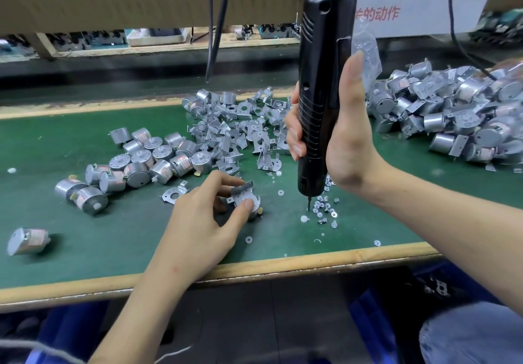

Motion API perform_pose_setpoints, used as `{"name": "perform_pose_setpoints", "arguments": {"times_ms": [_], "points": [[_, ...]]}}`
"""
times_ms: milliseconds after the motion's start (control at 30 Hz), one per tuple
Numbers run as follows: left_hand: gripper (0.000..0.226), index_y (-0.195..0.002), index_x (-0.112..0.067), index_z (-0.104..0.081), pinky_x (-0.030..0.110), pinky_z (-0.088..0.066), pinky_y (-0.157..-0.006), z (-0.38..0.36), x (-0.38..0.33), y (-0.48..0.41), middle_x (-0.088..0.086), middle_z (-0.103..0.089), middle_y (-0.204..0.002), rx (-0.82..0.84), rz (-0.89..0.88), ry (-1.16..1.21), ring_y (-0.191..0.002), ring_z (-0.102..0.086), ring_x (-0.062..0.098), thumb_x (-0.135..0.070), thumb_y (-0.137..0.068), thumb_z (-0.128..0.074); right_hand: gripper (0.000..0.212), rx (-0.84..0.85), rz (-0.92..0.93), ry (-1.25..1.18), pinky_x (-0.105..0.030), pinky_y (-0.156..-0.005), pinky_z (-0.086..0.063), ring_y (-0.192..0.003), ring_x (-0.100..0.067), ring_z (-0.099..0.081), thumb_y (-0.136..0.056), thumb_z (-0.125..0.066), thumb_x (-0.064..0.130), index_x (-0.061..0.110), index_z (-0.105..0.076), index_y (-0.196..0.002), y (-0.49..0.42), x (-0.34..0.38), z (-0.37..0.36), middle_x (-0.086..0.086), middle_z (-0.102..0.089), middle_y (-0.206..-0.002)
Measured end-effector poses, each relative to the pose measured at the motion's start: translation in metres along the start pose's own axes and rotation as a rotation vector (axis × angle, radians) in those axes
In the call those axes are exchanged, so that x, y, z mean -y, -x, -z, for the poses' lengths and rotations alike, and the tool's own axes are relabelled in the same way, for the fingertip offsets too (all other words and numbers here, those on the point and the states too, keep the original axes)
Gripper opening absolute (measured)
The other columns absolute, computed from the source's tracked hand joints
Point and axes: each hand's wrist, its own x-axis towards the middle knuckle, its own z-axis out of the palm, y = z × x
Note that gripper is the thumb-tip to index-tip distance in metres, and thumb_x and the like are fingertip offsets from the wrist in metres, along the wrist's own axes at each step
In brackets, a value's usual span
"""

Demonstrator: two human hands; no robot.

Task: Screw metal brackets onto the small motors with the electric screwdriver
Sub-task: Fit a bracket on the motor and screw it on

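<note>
Right grip (348, 143) wraps the upright electric screwdriver (322, 52), whose top is cut off by the frame. Left grip (198, 216) pinches a motor (255, 210) with bracket (242, 191) on the near table (113, 236), fingers partly hiding it. The bit tip stands just beside loose screws (325, 208).

— The screwdriver (322, 95)?
— Black plastic, faintly glossy, ribbed at the grip.
— The motors (141, 162) and brackets (226, 126)?
— Bare silvery metal with a dull sheen, on a matt green mat (85, 250) with a pale, worn wooden edge (254, 269).
</note>
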Motion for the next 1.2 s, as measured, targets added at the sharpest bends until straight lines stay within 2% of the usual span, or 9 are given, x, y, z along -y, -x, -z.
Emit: {"name": "perform_pose_setpoints", "arguments": {"times_ms": [167,300,567,867,1200], "points": [[0.019,-0.104,-0.036,-0.060,0.001,-0.035,-0.070,0.000,0.001,0.000,-0.026,-0.063,-0.093,0.000,-0.009,-0.018,-0.087,-0.058,-0.003,-0.038,-0.088,-0.069,0.092,-0.005,0.001,0.009,-0.036,-0.049,-0.032,-0.043,-0.022,-0.040,-0.052,-0.051,0.096,0.009,-0.048,-0.083,0.001,0.000,0.001,-0.006,-0.045,-0.056],[0.022,-0.106,-0.039,-0.059,0.000,-0.035,-0.071,0.000,0.000,0.000,-0.029,-0.061,-0.092,0.003,-0.028,-0.039,-0.086,-0.059,-0.002,-0.044,-0.084,-0.061,0.098,0.002,-0.005,0.013,-0.035,-0.048,-0.032,-0.043,-0.023,-0.039,-0.053,-0.051,0.096,0.004,-0.052,-0.087,0.000,0.001,0.002,-0.007,-0.045,-0.054],[0.024,-0.111,-0.037,-0.063,0.002,-0.036,-0.071,0.000,0.001,-0.001,-0.030,-0.062,-0.093,0.020,-0.041,-0.053,-0.081,-0.060,0.001,-0.037,-0.088,-0.064,0.087,-0.010,-0.003,0.000,-0.032,-0.047,-0.035,-0.043,-0.023,-0.040,-0.051,-0.052,0.097,0.014,-0.050,-0.075,-0.001,0.001,0.000,-0.007,-0.045,-0.053],[0.028,-0.111,-0.037,-0.063,0.002,-0.035,-0.074,0.000,0.000,-0.002,-0.036,-0.058,-0.088,0.020,-0.049,-0.073,-0.084,-0.060,0.001,-0.044,-0.085,-0.059,0.088,-0.006,-0.011,-0.028,-0.031,-0.047,-0.036,-0.044,-0.023,-0.040,-0.049,-0.055,0.097,0.014,-0.051,-0.078,-0.003,0.001,-0.004,-0.008,-0.045,-0.054],[0.030,-0.113,-0.038,-0.062,0.002,-0.035,-0.075,0.001,-0.001,-0.002,-0.039,-0.056,-0.087,0.019,-0.074,-0.095,-0.086,-0.060,0.001,-0.047,-0.084,-0.066,0.080,0.013,0.006,-0.064,-0.031,-0.048,-0.037,-0.043,-0.022,-0.041,-0.053,-0.051,0.093,0.016,-0.055,-0.077,-0.001,-0.001,-0.014,-0.007,-0.048,-0.055]]}}
